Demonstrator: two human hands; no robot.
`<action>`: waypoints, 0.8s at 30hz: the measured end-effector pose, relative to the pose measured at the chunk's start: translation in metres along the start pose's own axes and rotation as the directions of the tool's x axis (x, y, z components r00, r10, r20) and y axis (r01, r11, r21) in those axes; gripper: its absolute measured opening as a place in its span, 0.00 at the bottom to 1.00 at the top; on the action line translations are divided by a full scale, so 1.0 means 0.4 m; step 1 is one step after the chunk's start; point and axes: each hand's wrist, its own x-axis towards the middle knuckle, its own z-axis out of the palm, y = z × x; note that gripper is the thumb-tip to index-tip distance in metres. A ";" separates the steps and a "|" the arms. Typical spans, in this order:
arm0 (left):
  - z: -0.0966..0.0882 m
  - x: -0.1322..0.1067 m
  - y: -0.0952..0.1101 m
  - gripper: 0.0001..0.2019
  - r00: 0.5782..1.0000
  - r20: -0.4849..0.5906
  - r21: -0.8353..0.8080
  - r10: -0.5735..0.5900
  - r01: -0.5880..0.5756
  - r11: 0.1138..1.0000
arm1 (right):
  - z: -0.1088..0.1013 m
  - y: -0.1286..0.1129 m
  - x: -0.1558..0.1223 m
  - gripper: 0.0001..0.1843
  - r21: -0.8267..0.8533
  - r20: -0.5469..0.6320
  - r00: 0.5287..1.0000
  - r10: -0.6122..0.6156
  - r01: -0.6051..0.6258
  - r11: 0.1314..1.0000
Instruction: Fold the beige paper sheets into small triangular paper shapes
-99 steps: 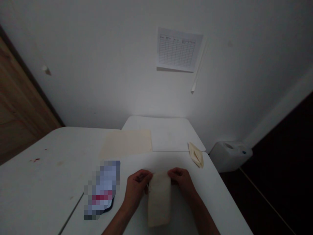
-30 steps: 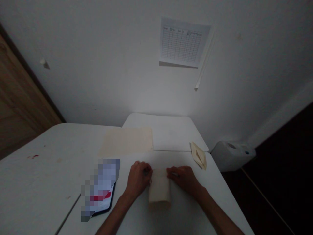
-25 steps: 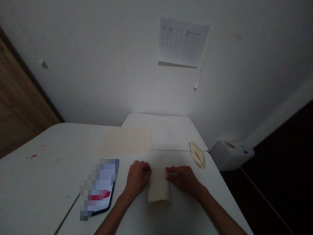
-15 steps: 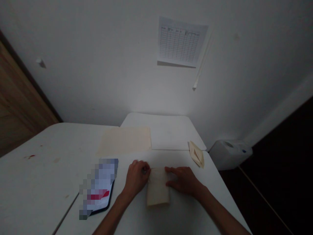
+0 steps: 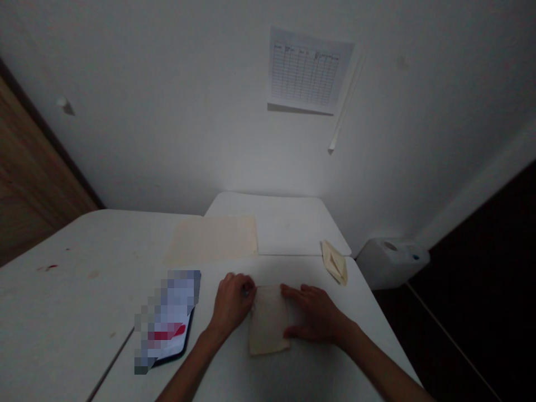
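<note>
A folded cream paper (image 5: 267, 324) lies flat on the white table (image 5: 75, 312) in front of me. My left hand (image 5: 231, 301) rests at the paper's upper left corner, fingers curled and pinching its edge. My right hand (image 5: 316, 317) lies flat on the paper's right side, fingers stretched out and pressing it down.
A cream sheet (image 5: 213, 240) lies further back on the table. A small folded paper piece (image 5: 335, 262) sits near the right edge. A phone with a blurred screen (image 5: 167, 321) lies to the left. A white container (image 5: 393, 261) stands on the floor to the right. A chart (image 5: 309, 71) hangs on the wall.
The long paper strip has been folded to about half its length. My right hand went from a curled pinch at the top corner to lying flat across the paper's right side.
</note>
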 end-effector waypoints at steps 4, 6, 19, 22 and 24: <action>0.001 0.000 -0.001 0.04 1.000 -0.002 0.005 0.001 -0.001 1.000 | -0.004 -0.001 -0.004 0.54 0.001 0.058 0.998 0.005 -0.005 1.000; 0.003 0.000 -0.003 0.04 1.000 -0.005 0.007 -0.002 0.002 1.000 | -0.010 -0.004 -0.003 0.56 0.001 0.096 0.995 0.010 -0.010 1.000; -0.001 -0.010 -0.002 0.05 0.991 -0.095 0.020 0.095 -0.094 0.995 | -0.023 -0.016 -0.008 0.58 0.014 0.108 0.994 0.006 -0.008 1.000; 0.005 -0.034 -0.002 0.09 0.956 -0.130 0.007 0.263 -0.264 0.965 | -0.022 -0.016 -0.008 0.58 0.023 0.095 0.995 0.016 -0.018 1.000; 0.013 -0.057 0.005 0.11 0.915 -0.066 -0.025 0.398 -0.400 0.916 | -0.022 -0.016 -0.007 0.59 0.033 0.096 0.995 0.014 -0.017 0.999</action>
